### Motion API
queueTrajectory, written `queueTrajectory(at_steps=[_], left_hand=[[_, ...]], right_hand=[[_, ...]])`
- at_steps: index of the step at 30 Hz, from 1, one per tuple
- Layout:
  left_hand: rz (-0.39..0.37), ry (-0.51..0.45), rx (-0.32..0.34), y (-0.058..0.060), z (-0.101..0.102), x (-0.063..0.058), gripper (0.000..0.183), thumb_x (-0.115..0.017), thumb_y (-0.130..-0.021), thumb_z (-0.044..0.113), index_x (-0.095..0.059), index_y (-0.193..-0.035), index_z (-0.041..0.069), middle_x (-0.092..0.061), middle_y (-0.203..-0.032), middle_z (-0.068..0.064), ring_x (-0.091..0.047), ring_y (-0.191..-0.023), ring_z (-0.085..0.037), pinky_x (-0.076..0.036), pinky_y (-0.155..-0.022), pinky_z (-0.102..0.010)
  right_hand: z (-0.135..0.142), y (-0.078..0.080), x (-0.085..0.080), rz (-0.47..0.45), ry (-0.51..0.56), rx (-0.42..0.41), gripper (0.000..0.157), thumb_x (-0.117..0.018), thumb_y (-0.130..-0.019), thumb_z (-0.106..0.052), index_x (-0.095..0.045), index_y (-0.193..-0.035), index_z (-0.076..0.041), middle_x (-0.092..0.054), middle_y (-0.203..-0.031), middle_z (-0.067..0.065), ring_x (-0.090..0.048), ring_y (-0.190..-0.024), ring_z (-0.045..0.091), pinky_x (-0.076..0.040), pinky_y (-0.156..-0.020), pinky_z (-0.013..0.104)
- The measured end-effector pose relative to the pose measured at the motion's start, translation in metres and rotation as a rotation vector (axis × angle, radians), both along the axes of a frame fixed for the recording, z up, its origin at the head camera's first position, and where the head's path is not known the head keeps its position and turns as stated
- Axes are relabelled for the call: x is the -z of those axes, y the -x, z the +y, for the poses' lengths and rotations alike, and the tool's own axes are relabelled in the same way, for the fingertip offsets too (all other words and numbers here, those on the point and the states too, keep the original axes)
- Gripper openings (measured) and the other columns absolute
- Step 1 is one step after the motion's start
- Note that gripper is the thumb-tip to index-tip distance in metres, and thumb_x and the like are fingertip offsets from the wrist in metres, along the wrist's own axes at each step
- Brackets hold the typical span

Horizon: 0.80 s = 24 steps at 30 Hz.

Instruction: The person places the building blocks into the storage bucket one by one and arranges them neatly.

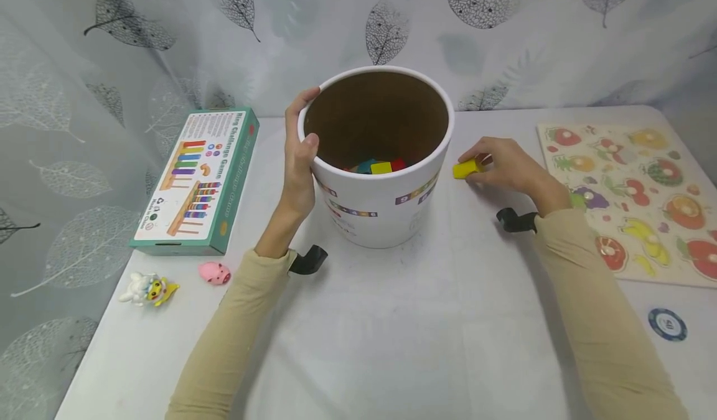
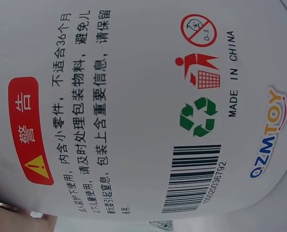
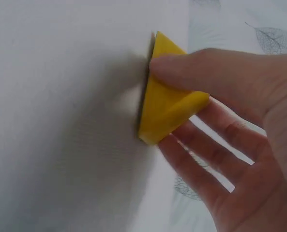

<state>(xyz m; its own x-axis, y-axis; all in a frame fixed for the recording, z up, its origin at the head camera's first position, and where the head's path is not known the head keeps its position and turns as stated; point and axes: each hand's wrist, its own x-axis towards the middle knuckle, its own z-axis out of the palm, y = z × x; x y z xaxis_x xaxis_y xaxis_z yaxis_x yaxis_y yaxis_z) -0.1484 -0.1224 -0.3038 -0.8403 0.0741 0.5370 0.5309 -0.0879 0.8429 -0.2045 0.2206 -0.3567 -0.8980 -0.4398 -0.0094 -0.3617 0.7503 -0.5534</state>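
Note:
A white bucket stands upright on the table, and its printed side fills the left wrist view. My left hand grips its rim on the left, the thumb lying over the edge. Down inside lie several colored blocks, partly hidden by the front wall. To the right of the bucket, my right hand pinches a yellow triangular block between thumb and fingers. In the right wrist view the block shows a triangular face, with one edge close along the white tabletop.
At the left lies a green-edged game box. In front of it are a pink pig toy and a small white-and-yellow figurine. A fruit puzzle board and a blue poker chip lie at the right. A leaf-patterned curtain hangs behind.

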Motion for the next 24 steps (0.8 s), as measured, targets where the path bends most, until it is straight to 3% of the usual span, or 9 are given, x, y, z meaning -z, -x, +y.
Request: queueTrajectory(at_steps=[4, 7, 10, 13, 14, 17, 20, 24], left_hand=[[0.004, 0.002, 0.000, 0.000, 0.001, 0.000, 0.090, -0.048, -0.081, 0.067, -0.026, -0.148, 0.009, -0.039, -0.145, -0.010, -0.041, -0.132, -0.030, -0.032, -0.110, -0.057], [0.002, 0.003, 0.001, 0.000, 0.001, 0.000, 0.091, -0.048, -0.081, 0.067, -0.026, -0.148, 0.010, -0.039, -0.145, -0.012, -0.041, -0.132, -0.031, -0.032, -0.110, -0.059], [-0.003, 0.005, 0.001, -0.001, 0.000, 0.000, 0.092, -0.049, -0.081, 0.069, -0.026, -0.148, 0.010, -0.039, -0.146, -0.012, -0.040, -0.132, -0.032, -0.031, -0.110, -0.060], [-0.004, 0.000, 0.002, -0.002, 0.000, 0.001, 0.093, -0.049, -0.081, 0.070, -0.026, -0.148, 0.010, -0.039, -0.146, -0.012, -0.040, -0.132, -0.032, -0.031, -0.110, -0.060], [-0.004, -0.003, 0.004, -0.002, 0.000, 0.001, 0.092, -0.049, -0.081, 0.070, -0.026, -0.148, 0.010, -0.039, -0.146, -0.012, -0.040, -0.132, -0.032, -0.031, -0.110, -0.060], [-0.002, -0.006, 0.003, -0.002, 0.000, 0.000, 0.091, -0.049, -0.081, 0.068, -0.026, -0.148, 0.011, -0.040, -0.145, -0.012, -0.041, -0.132, -0.031, -0.031, -0.110, -0.059], [-0.001, -0.007, 0.006, -0.001, 0.001, 0.000, 0.090, -0.049, -0.081, 0.067, -0.026, -0.148, 0.011, -0.040, -0.145, -0.012, -0.041, -0.132, -0.031, -0.032, -0.110, -0.059], [-0.001, -0.003, 0.003, -0.001, 0.001, 0.001, 0.091, -0.049, -0.081, 0.068, -0.026, -0.148, 0.011, -0.039, -0.145, -0.010, -0.041, -0.132, -0.030, -0.032, -0.110, -0.058]], right_hand=[[0.002, -0.003, -0.012, 0.076, -0.004, 0.000, 0.034, -0.076, -0.078, -0.002, -0.071, -0.111, -0.001, -0.066, -0.101, 0.016, -0.060, -0.093, 0.030, -0.051, -0.089, 0.049], [0.001, -0.009, -0.032, 0.178, -0.005, 0.013, 0.034, -0.075, -0.079, -0.002, -0.071, -0.112, -0.001, -0.066, -0.102, 0.016, -0.061, -0.093, 0.030, -0.053, -0.087, 0.048], [-0.003, -0.018, -0.061, 0.295, 0.042, 0.065, 0.036, -0.077, -0.079, -0.004, -0.070, -0.115, -0.004, -0.066, -0.107, 0.013, -0.061, -0.094, 0.021, -0.054, -0.086, 0.029], [-0.012, -0.029, -0.094, 0.400, 0.241, 0.127, 0.038, -0.078, -0.078, -0.001, -0.070, -0.115, -0.004, -0.068, -0.111, 0.006, -0.062, -0.094, 0.010, -0.049, -0.084, 0.012], [-0.015, -0.032, -0.104, 0.451, 0.318, 0.118, 0.038, -0.078, -0.078, 0.001, -0.070, -0.115, -0.003, -0.069, -0.112, 0.003, -0.062, -0.094, 0.007, -0.048, -0.083, 0.008], [-0.027, -0.042, -0.132, 0.570, 0.530, 0.047, 0.038, -0.076, -0.076, 0.008, -0.070, -0.113, 0.002, -0.069, -0.112, -0.003, -0.064, -0.100, 0.010, -0.051, -0.085, 0.013], [-0.043, -0.052, -0.149, 0.645, 0.573, -0.073, 0.039, -0.074, -0.077, 0.010, -0.068, -0.115, 0.005, -0.068, -0.115, -0.006, -0.064, -0.106, 0.016, -0.052, -0.089, 0.018], [-0.067, -0.061, -0.156, 0.576, 0.596, -0.128, 0.040, -0.075, -0.075, 0.011, -0.069, -0.114, 0.004, -0.068, -0.114, -0.004, -0.062, -0.106, 0.015, -0.051, -0.092, 0.019]])
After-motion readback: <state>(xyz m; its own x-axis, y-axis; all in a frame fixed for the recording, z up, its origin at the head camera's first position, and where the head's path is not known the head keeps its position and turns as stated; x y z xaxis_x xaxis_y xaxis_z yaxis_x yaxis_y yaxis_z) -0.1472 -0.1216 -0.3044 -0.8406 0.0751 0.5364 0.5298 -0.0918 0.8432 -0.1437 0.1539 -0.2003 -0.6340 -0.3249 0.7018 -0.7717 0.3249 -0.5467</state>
